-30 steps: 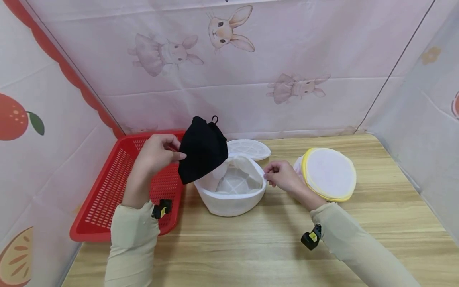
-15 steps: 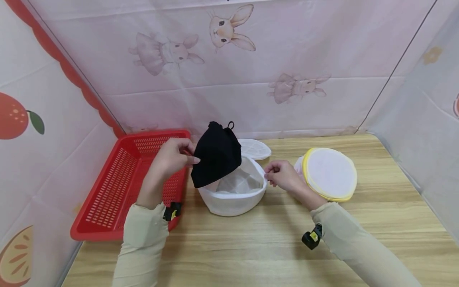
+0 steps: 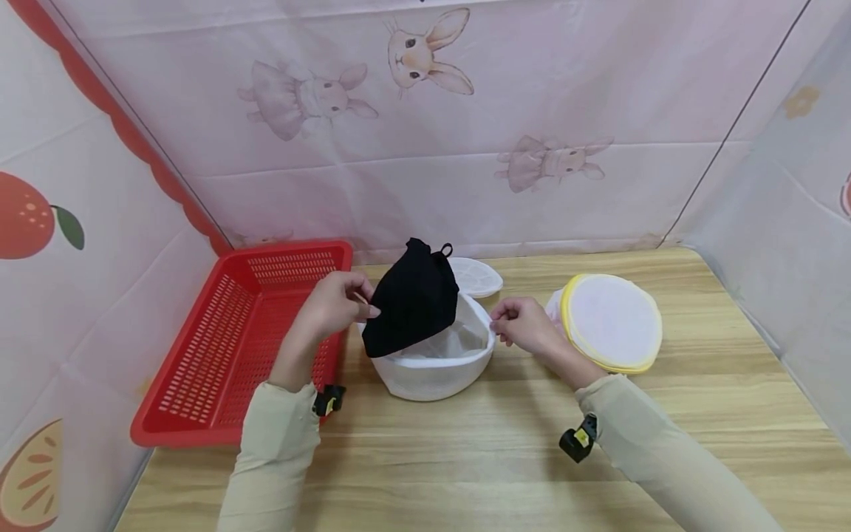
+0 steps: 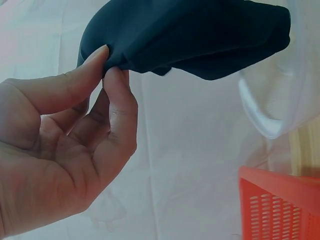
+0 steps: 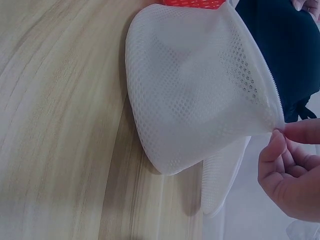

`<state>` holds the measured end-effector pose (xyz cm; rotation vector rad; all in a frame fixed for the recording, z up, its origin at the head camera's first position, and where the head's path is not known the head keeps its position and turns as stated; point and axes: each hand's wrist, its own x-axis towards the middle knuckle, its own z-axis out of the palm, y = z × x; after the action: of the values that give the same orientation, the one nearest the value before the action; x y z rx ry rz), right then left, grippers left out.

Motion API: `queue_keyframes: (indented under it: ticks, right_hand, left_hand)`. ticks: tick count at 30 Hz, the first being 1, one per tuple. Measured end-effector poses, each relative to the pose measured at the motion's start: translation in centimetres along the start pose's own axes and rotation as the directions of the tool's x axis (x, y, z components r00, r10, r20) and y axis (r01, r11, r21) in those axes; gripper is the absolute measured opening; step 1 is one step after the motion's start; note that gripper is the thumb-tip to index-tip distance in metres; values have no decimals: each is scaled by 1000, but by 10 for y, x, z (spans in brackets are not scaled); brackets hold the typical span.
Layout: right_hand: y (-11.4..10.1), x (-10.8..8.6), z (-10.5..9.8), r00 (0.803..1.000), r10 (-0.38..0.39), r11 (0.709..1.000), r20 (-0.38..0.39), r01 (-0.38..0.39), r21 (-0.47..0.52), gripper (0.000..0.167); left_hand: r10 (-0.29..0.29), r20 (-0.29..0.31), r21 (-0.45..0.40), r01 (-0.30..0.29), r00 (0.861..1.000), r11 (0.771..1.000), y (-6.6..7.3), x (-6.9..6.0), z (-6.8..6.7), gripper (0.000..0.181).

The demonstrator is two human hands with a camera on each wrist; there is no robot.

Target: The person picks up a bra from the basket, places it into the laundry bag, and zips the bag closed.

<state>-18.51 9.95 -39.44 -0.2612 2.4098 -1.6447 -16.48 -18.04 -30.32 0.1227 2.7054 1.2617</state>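
Observation:
My left hand (image 3: pixel 337 301) pinches the edge of a black bra (image 3: pixel 415 299) folded in half, its cups rounded and a small strap loop at the top. The bra hangs tilted over the mouth of a white mesh laundry bag (image 3: pixel 432 380) and covers part of the opening. In the left wrist view, thumb and fingertips grip the bra's fabric (image 4: pixel 185 37). With thumb and forefinger, my right hand (image 3: pixel 521 323) holds the bag's zippered rim at its right side, also seen in the right wrist view on the mesh bag (image 5: pixel 195 90). The bag's lid flap (image 3: pixel 475 277) lies folded back behind.
A red perforated basket (image 3: pixel 179 436) stands left of the mesh bag. On the right, near my right forearm, lies a round white bag with yellow trim (image 3: pixel 613 321). A printed cloth wall (image 3: pixel 425 192) rises behind the wooden table (image 3: pixel 465 458).
My left hand has carried the black bra rightward and slightly down, from beside the mesh bag's left edge to over its mouth. My right hand has stayed on the rim.

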Motion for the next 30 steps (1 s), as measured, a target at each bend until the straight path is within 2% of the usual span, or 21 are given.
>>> queue_keyframes:
  ticks: [6, 13, 24, 30]
  right_hand:
    - [3, 2, 1, 1000, -16, 1000, 4, 16, -3, 4]
    - [2, 2, 1, 1000, -8, 1000, 0, 8, -19, 4]
    - [1, 0, 1, 1000, -8, 1000, 7, 8, -18, 4]
    - [1, 1, 1, 1000, 7, 1000, 1, -7, -10, 5]
  left_hand:
    - [16, 24, 18, -17, 1000, 1000, -5, 3, 5, 11]
    - [5, 45, 30, -7, 999, 1000, -7, 4, 7, 11]
    - [-14, 15, 71, 13, 1000, 997, -9, 7, 10, 11]
    - [6, 8, 55, -6, 1000, 998, -12, 6, 11, 10]
